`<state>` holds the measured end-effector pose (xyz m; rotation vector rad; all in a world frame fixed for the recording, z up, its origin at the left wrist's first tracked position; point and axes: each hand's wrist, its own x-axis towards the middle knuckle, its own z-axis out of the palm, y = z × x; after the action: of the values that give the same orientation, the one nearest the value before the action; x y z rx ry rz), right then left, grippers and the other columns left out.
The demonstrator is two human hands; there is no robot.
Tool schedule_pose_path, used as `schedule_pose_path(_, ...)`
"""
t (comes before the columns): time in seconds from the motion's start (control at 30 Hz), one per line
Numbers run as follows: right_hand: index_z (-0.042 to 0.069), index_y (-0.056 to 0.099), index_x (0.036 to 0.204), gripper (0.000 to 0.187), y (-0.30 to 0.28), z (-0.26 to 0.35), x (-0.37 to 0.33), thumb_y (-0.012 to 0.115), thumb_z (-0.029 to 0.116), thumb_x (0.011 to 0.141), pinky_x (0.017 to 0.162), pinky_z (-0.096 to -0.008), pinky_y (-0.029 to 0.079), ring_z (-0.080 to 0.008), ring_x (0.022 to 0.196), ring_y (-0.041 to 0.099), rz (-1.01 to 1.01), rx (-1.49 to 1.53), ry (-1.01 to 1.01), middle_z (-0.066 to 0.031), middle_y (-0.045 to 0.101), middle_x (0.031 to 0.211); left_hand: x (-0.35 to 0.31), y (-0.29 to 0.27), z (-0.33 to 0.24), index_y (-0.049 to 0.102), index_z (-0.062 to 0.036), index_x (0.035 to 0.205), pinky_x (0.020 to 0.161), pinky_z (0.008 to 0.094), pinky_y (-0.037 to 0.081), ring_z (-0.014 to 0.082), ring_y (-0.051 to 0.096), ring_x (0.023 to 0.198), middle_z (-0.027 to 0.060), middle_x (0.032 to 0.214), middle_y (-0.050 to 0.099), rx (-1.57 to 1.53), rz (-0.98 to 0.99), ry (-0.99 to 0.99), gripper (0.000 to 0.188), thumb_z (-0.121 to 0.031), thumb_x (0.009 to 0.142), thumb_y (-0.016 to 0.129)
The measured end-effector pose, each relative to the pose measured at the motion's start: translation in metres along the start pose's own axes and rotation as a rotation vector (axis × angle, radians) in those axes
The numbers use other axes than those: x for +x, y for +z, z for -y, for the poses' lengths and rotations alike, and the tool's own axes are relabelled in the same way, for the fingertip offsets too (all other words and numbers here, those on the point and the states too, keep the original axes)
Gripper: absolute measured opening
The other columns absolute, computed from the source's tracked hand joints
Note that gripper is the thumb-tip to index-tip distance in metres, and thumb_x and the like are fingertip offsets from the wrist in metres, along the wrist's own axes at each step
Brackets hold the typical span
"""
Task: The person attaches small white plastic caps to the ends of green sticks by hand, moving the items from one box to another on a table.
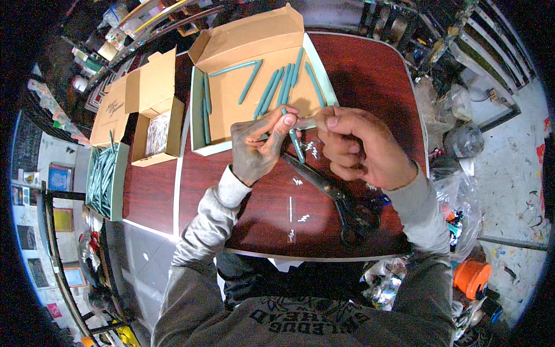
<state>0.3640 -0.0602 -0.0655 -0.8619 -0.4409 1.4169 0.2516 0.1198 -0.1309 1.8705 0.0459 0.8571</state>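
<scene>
My left hand (257, 141) pinches a slim teal-green pen-like stick (298, 147) between thumb and fingers, its lower end slanting down over the table. Close beside it, at the stick's upper part, my right hand (361, 144) is closed in a pinch; whatever lies between its fingertips is too small to make out. Below the hands, large black-handled scissors (329, 191) lie on the dark red table. Several similar sticks (272, 92) rest in an open shallow cardboard box (231, 110) just beyond my hands.
At left, a narrow box (110, 179) is packed with green sticks, and a smaller carton (156, 139) holds thin white pieces. White scraps (303, 218) dot the reddish tabletop (260, 231). An orange container (471, 279) and plastic bags (462, 202) sit on the floor at right.
</scene>
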Motion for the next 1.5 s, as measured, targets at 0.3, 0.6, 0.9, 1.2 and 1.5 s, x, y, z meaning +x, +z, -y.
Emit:
schedule_pose_path(0.3, 0.005, 0.053, 0.100, 0.015, 0.008, 0.016, 0.032, 0.047, 0.019, 0.102, 0.039, -0.0217, 0.022, -0.0053, 0.045, 0.024, 0.018, 0.283, -0.221, 0.0075, 0.029, 0.061, 0.000, -0.001, 0.016, 0.065, 0.0045, 0.124, 0.061, 0.0238, 0.053, 0.0133, 0.065, 0.073, 0.0094, 0.087, 0.071, -0.592, -0.022, -0.225, 0.032, -0.007, 0.095, 0.069)
schedule_pose_path(0.6, 0.007, 0.049, 0.085, 0.017, 0.023, 0.054, 0.041, 0.050, 0.015, 0.100, 0.041, -0.0217, 0.023, -0.0052, 0.048, 0.026, 0.142, 0.455, -0.355, 0.0069, 0.030, 0.062, 0.003, -0.009, 0.013, 0.062, 0.0065, 0.127, 0.057, 0.0226, 0.053, 0.0123, 0.065, 0.068, 0.0112, 0.089, 0.072, -0.597, 0.057, -0.259, 0.036, -0.005, 0.093, 0.070)
schedule_pose_path(0.9, 0.017, 0.046, 0.081, 0.029, 0.022, 0.048, -0.119, 0.047, 0.034, 0.104, 0.044, -0.0224, 0.030, -0.0070, 0.048, 0.029, -0.491, 0.001, -0.665, 0.0060, 0.032, 0.059, 0.011, -0.031, -0.025, 0.064, -0.0004, 0.115, 0.051, 0.0271, 0.056, 0.0117, 0.064, 0.063, 0.0059, 0.089, 0.069, -0.582, 0.016, -0.339, 0.040, -0.038, 0.102, 0.059)
schedule_pose_path(1.2, 0.003, 0.062, 0.094, 0.030, -0.153, -0.301, -0.377, 0.058, 0.032, 0.101, 0.060, -0.0424, 0.050, -0.0248, 0.074, 0.062, -1.377, -1.540, -0.184, -0.0092, 0.064, 0.078, -0.016, -0.017, -0.106, 0.059, -0.0041, 0.116, 0.056, 0.0314, 0.061, 0.0141, 0.067, 0.071, 0.0066, 0.096, 0.068, -0.886, -0.183, -0.195, 0.036, -0.037, 0.103, 0.056)
schedule_pose_path(1.5, 0.001, 0.064, 0.104, 0.033, -0.129, -0.418, -0.401, 0.056, 0.033, 0.101, 0.067, -0.0420, 0.052, -0.0270, 0.077, 0.065, -1.356, -1.241, 0.204, -0.0138, 0.068, 0.085, -0.048, -0.025, -0.170, 0.057, 0.0023, 0.117, 0.063, 0.0355, 0.063, 0.0225, 0.072, 0.076, 0.0151, 0.101, 0.069, -0.971, -0.254, 0.011, 0.036, -0.031, 0.104, 0.056)
